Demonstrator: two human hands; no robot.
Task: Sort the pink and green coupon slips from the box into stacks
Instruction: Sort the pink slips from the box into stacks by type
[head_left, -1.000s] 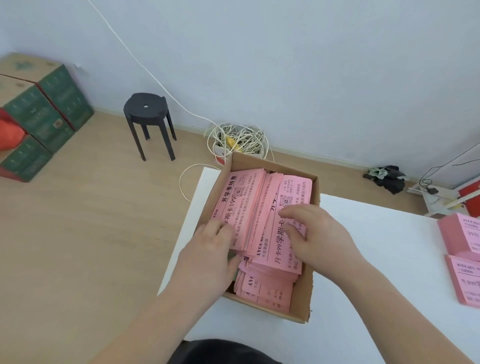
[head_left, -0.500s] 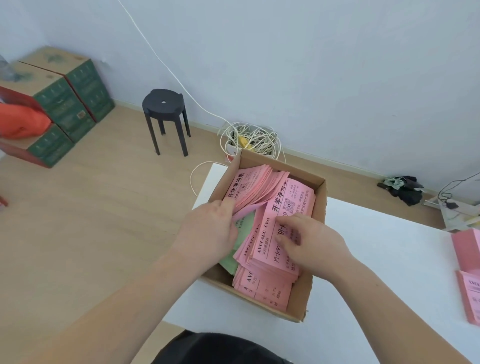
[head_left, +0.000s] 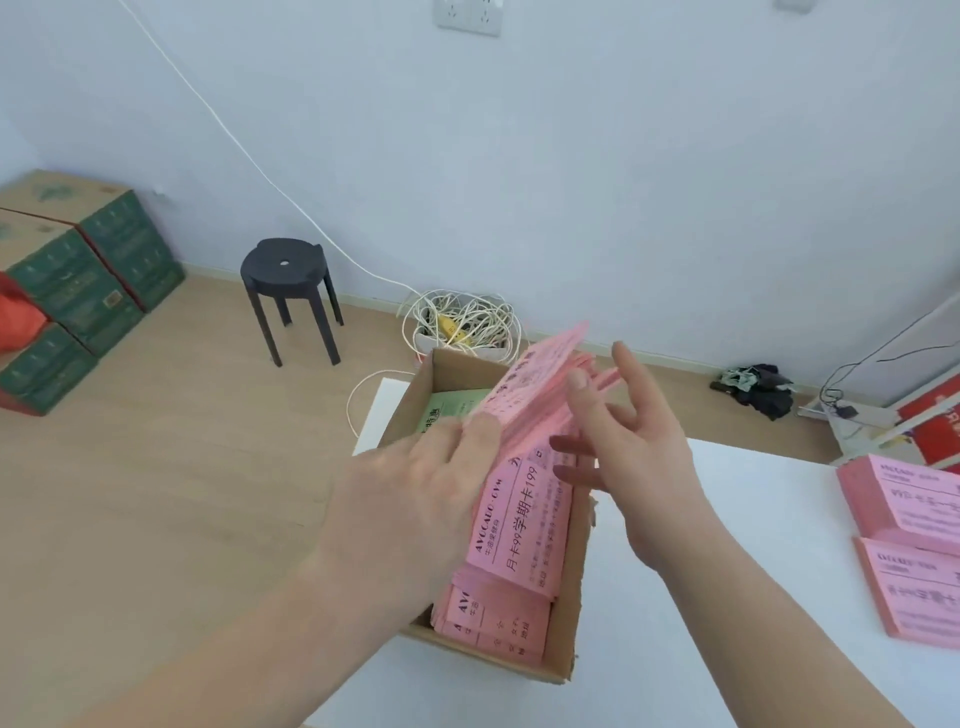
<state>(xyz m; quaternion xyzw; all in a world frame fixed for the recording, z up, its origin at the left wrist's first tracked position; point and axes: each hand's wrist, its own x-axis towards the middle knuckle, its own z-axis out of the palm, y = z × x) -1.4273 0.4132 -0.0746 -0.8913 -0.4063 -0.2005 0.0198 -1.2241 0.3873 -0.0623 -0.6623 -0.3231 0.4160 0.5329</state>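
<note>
White table (head_left: 753, 493) against a pale wall, wooden floor to its left. Cardboard box (head_left: 563, 613) stands open on the table's near left corner. Contents: pink slips (head_left: 519, 519) lying flat in overlapping piles that fill the near and right parts, and a green slip (head_left: 452, 410) showing at the far left side.

Left hand (head_left: 415, 499) grips the lower end of a bundle of pink slips (head_left: 540, 395), which is tilted upward above the box; the fingers are blurred. Right hand (head_left: 639, 457) is spread, fingers straight, thumb against the bundle's right edge, gripping nothing.

Two pink stacks (head_left: 904, 493) sit on the table's right edge, well apart from the box.

On the floor: black stool (head_left: 291, 280), a coil of white cable (head_left: 462, 322) just behind the box, and green cartons (head_left: 78, 280) at far left.
</note>
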